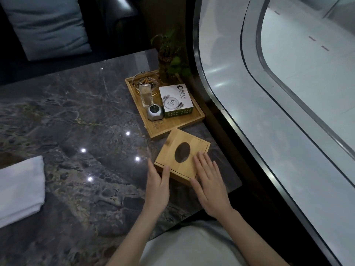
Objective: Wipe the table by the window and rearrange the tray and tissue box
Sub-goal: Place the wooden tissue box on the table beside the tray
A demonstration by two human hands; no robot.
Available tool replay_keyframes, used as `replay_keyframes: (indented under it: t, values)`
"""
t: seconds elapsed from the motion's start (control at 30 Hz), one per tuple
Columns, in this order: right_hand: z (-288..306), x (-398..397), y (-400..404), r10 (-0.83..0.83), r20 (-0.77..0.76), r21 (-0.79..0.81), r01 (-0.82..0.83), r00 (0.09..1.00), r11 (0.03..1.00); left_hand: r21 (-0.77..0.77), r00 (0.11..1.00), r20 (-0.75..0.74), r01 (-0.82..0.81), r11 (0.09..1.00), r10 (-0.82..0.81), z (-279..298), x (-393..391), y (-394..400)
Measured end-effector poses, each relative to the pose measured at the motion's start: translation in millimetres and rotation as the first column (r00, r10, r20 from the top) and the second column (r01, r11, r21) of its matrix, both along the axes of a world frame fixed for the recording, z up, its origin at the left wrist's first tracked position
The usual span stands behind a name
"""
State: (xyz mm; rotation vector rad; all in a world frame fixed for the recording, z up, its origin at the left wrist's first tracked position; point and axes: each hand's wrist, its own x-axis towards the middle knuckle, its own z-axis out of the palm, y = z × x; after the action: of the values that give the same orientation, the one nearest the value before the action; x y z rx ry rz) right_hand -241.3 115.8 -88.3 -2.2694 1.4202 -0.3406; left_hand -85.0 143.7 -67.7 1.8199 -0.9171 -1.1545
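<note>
This looks like a lounge or coffee shop up in a big building. The bench (76, 116) is shiny dark stone with little lamp lights shining in it. At 12 o'clock sits a wooden tray (194, 120) with a glass ashtray (146, 79) full of cigarette ends, a small printed box (175, 98) and a green plant (171, 56). A dark sofa with a blue cushion (46, 25) is at 10 o'clock. At 2 o'clock a big curved window (288, 73) looks down on a road.

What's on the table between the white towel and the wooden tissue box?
Nothing: in the head view only bare marble table with light reflections lies between the white towel and the wooden tissue box.
</note>
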Motion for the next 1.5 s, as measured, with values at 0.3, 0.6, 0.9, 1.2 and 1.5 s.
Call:
replay_keyframes:
  t: [0.3, 0.6, 0.9, 1.2, 1.5]
  values:
    - [-6.8, 10.0, 5.3, -0.093, -0.09, -0.093, 0.085, 0.992, 0.992, 0.106, 0.986, -0.147, -0.069, 0.992, 0.085, -2.2, -7.1, -16.7]
    - [-4.0, 17.9, -12.6, -0.192, -0.168, -0.142, 0.169, 0.967, 0.975, 0.121, 0.99, -0.14, 0.002, 0.993, 0.015, -9.3, 1.5, -50.0]
    - [-3.2, 21.7, -27.0, -0.227, -0.173, -0.145, 0.203, 0.958, 0.968, 0.107, 0.981, -0.181, 0.083, 0.991, -0.063, -5.5, 10.1, -87.9]
    - [-3.3, 24.8, -41.6, -0.308, -0.213, -0.177, 0.274, 0.927, 0.945, 0.059, 0.982, -0.156, 0.113, 0.992, -0.102, -1.3, 2.1, -113.1]
    - [-0.7, 25.2, -53.4, -0.318, -0.245, -0.193, 0.275, 0.916, 0.942, 0.059, 0.99, -0.112, 0.096, 0.994, -0.089, -1.4, -4.0, -132.0]
